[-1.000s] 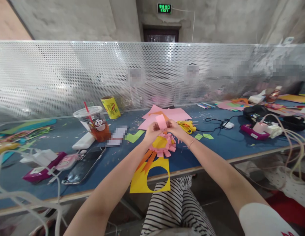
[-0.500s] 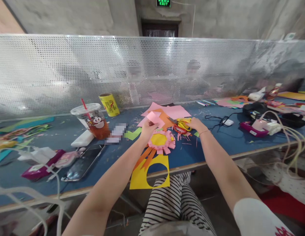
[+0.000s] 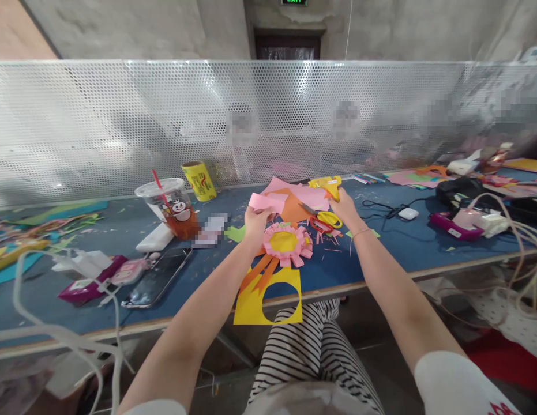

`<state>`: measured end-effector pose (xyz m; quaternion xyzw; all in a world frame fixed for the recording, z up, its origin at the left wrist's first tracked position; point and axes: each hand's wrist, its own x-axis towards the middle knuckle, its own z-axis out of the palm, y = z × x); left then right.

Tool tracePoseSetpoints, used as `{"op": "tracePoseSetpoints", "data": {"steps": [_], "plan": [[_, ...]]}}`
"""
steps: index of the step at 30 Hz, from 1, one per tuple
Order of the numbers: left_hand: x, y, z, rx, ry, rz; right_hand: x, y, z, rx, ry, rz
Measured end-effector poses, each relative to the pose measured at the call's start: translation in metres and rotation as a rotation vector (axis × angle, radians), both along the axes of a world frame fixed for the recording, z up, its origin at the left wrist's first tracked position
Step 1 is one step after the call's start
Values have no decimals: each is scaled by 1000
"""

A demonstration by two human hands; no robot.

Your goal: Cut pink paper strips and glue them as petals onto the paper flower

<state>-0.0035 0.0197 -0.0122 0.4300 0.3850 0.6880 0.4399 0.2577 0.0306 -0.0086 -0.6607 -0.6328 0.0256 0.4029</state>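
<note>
The person's left hand point(image 3: 256, 222) is pinching a short, flat strip of pale pink paper point(image 3: 268, 202) between thumb and fingers, and the strip is hanging in the air just beyond a round rosette of fringed pink paper with a yellow disc centre point(image 3: 284, 243). The right hand point(image 3: 345, 208) is wrapping around the grip of a yellow plastic glue gun point(image 3: 325, 183), whose nozzle is pointing leftward above the pink paper sheets point(image 3: 274, 185); the exact placing of its fingers is too small to tell. The two hands are staying apart, the rosette lying nearer the body and between the forearms. Orange paper ribbon tails point(image 3: 260, 273) are trailing from the rosette across a square yellow paper sheet with a large round hole point(image 3: 250, 308), which is jutting over the front edge of the blue tabletop point(image 3: 329, 271). Metal scissors with yellow and red handles point(image 3: 331, 219) are resting between the rosette and the right hand, their blades pointing toward an orange paper piece point(image 3: 295, 203). A clear plastic cup with a red straw point(image 3: 181, 216) is standing off to the left, beyond a dark-screened phone point(image 3: 158, 281).
</note>
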Motion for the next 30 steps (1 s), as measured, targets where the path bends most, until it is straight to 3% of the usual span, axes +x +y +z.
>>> {"op": "tracePoseSetpoints", "data": {"steps": [3, 14, 30], "plan": [[-2, 2, -1, -8, 31, 42, -16, -9, 4, 79, 0, 108], [-1, 0, -1, -38, 122, 45, -39, -22, 7, 193, -205, 87], [0, 3, -5, -34, 174, 36, -44, -24, 7, 86, -425, 74]]}}
